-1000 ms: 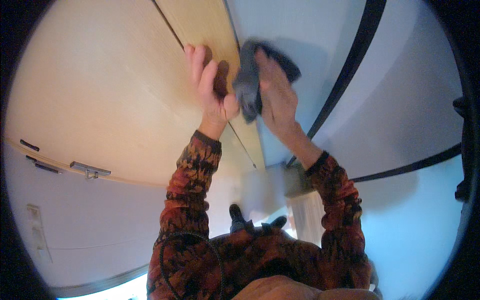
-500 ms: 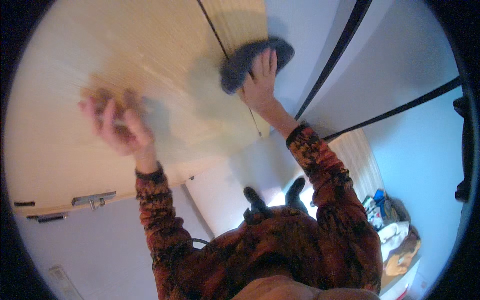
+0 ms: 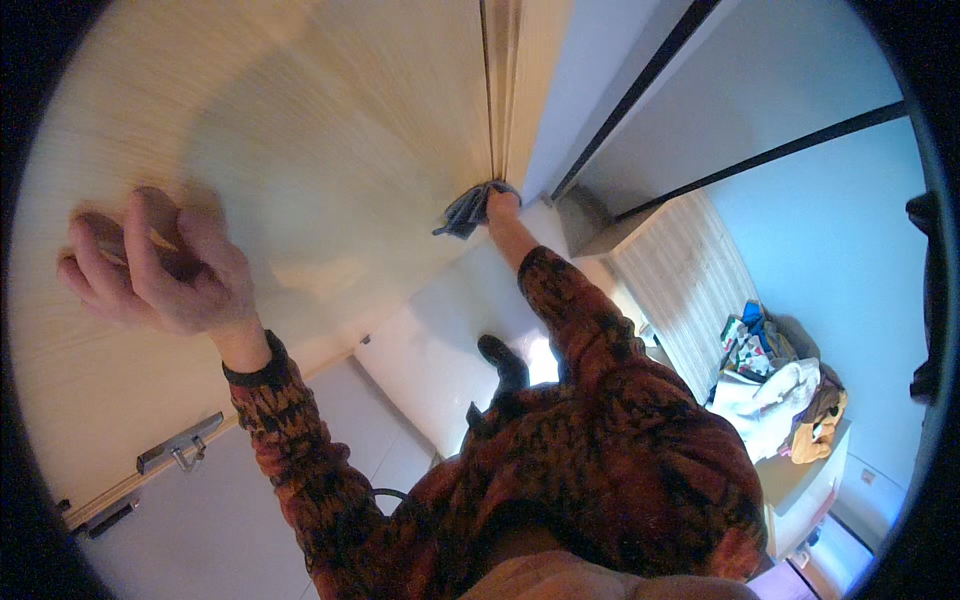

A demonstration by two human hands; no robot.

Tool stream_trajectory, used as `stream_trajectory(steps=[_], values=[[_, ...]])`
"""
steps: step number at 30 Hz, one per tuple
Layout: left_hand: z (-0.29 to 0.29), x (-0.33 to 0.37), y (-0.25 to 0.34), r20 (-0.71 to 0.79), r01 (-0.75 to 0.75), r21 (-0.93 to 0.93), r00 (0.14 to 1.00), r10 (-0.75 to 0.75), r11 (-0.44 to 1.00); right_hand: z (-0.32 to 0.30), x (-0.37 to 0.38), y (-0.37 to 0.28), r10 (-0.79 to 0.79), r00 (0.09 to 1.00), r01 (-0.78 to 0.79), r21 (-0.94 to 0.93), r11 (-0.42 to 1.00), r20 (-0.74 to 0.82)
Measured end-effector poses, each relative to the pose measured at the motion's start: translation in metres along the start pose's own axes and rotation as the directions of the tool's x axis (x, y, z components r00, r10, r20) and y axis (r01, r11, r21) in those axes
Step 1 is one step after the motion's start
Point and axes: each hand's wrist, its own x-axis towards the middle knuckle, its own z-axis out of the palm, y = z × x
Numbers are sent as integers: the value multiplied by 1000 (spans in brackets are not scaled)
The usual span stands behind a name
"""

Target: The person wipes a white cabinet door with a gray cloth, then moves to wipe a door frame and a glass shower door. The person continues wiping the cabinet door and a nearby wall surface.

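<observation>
A large pale wooden door (image 3: 340,140) fills the upper left of the view. Low on its right side, where a dark line runs between the panel and the frame strip (image 3: 530,80), my right hand (image 3: 503,206) presses a dark grey cloth (image 3: 466,210) to the wood. The cloth is bunched, with its folds hanging out to the left of the hand. My left hand (image 3: 185,275) is up at the panel's left part, its fingers bent and apart with nothing in them. Whether its fingertips touch the wood I cannot tell.
A metal latch (image 3: 180,442) is fixed to the door's edge at lower left. Black strips (image 3: 640,95) cross the pale wall at right. Beyond stands a wooden cabinet (image 3: 685,280), beside a heap of clothes (image 3: 770,395). My foot (image 3: 503,360) is on the pale floor.
My right hand has moved down the door's edge with the cloth, which was spread flatter before and is now bunched. My left hand has shifted left.
</observation>
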Motion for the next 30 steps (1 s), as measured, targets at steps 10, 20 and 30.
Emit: stream_trajectory(steps=[10, 20, 30], values=[[-9, -1, 16, 67, 199, 77, 977, -204, 977, -129, -83, -167, -677, 719, 577, 406, 709, 159], [-14, -6, 17, 185, 251, 118, 945, -270, 961, -146, -118, -314, -907, -334, 940, -25, -339, -258], [-18, -17, 20, 92, 294, 107, 948, -304, 950, -138, -127, -350, -834, -521, 852, -163, -497, -181]])
